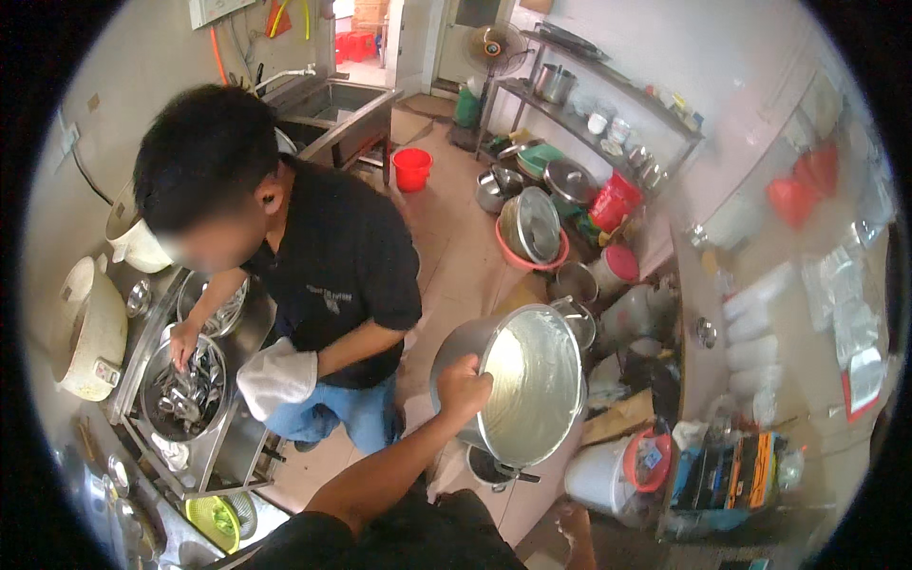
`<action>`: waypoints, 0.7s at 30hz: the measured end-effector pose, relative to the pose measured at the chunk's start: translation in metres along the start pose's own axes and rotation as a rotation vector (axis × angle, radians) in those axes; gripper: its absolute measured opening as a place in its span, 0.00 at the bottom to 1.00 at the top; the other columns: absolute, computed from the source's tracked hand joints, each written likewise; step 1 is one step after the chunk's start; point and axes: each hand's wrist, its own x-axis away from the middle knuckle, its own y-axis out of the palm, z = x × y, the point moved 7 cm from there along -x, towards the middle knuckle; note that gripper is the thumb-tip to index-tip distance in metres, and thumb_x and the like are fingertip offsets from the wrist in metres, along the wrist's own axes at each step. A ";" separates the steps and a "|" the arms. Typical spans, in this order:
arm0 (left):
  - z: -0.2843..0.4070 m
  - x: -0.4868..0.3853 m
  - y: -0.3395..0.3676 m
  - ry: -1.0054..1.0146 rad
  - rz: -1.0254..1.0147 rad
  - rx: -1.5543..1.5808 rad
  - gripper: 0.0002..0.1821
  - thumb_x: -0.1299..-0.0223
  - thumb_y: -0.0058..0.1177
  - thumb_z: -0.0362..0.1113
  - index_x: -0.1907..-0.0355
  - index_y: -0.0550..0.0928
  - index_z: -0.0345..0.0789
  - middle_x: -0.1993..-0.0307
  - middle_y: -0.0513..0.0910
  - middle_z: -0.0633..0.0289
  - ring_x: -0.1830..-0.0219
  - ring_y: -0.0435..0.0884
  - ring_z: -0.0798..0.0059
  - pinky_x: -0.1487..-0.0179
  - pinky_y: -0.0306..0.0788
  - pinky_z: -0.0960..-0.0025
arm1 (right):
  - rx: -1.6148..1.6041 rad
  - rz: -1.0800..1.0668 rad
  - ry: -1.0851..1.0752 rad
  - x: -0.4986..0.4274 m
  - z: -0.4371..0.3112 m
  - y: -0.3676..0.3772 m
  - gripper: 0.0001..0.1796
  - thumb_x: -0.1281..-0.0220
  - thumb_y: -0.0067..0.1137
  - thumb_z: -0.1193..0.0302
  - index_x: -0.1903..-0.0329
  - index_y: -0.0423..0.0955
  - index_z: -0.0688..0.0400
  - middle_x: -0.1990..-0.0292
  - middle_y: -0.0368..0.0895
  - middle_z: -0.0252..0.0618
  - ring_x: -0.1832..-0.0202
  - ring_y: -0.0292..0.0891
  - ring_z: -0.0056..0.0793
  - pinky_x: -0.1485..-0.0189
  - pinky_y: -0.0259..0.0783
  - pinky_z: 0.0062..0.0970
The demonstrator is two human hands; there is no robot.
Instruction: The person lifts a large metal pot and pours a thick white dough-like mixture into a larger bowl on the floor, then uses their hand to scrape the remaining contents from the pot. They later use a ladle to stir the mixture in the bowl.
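Observation:
My left hand (464, 388) grips the rim of a large metal stockpot (534, 385), its thumb over the near edge. The pot is tilted, its bare, shiny inside facing right and up. Low in the picture, part of my right hand (572, 524) shows below the pot, apart from it; its fingers are blurred, and whether it holds anything cannot be told. A smaller metal pot (488, 467) stands on the floor, partly hidden behind the stockpot.
At left a co-worker (342, 242) holds a cloth (278, 377) and reaches into a metal basin (146, 399) of cutlery. Stacked pots and a red basin (502, 249) crowd the floor ahead. A lidless white bucket (591, 481) stands at right; a red bucket (412, 171) is near the sink.

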 end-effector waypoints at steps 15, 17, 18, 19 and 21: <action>-0.006 -0.272 0.078 -0.217 0.075 -0.038 0.06 0.55 0.56 0.36 0.76 0.79 0.35 0.73 0.82 0.47 0.70 0.79 0.43 0.66 0.70 0.48 | -1.245 -0.312 0.730 -0.115 -0.031 -0.021 0.15 0.33 0.62 0.61 0.47 0.74 0.50 0.64 0.78 0.35 0.67 0.72 0.28 0.64 0.73 0.32; -0.030 -0.317 0.088 -0.276 0.101 -0.114 0.06 0.55 0.56 0.36 0.75 0.80 0.35 0.73 0.82 0.47 0.68 0.80 0.43 0.66 0.71 0.48 | -0.955 -0.329 0.582 -0.157 -0.066 -0.041 0.17 0.33 0.63 0.61 0.46 0.74 0.52 0.62 0.79 0.38 0.66 0.75 0.31 0.65 0.73 0.35; -0.053 -0.344 0.094 -0.302 0.129 -0.167 0.06 0.55 0.57 0.36 0.74 0.80 0.36 0.72 0.83 0.47 0.68 0.81 0.43 0.65 0.71 0.49 | -0.807 -0.345 0.506 -0.180 -0.088 -0.052 0.17 0.32 0.63 0.62 0.46 0.74 0.53 0.62 0.80 0.39 0.66 0.76 0.33 0.65 0.74 0.37; -0.065 -0.368 0.100 -0.319 0.142 -0.205 0.07 0.55 0.57 0.36 0.74 0.81 0.36 0.72 0.83 0.48 0.67 0.82 0.44 0.65 0.72 0.49 | -0.666 -0.338 0.429 -0.201 -0.104 -0.066 0.18 0.32 0.64 0.62 0.45 0.74 0.54 0.61 0.80 0.41 0.66 0.77 0.35 0.65 0.74 0.39; -0.080 -0.410 0.111 -0.331 0.176 -0.261 0.07 0.55 0.58 0.36 0.73 0.82 0.36 0.72 0.83 0.47 0.67 0.82 0.44 0.64 0.72 0.48 | -0.501 -0.303 0.353 -0.259 -0.138 -0.094 0.16 0.34 0.64 0.61 0.49 0.74 0.54 0.62 0.81 0.40 0.67 0.78 0.35 0.66 0.74 0.38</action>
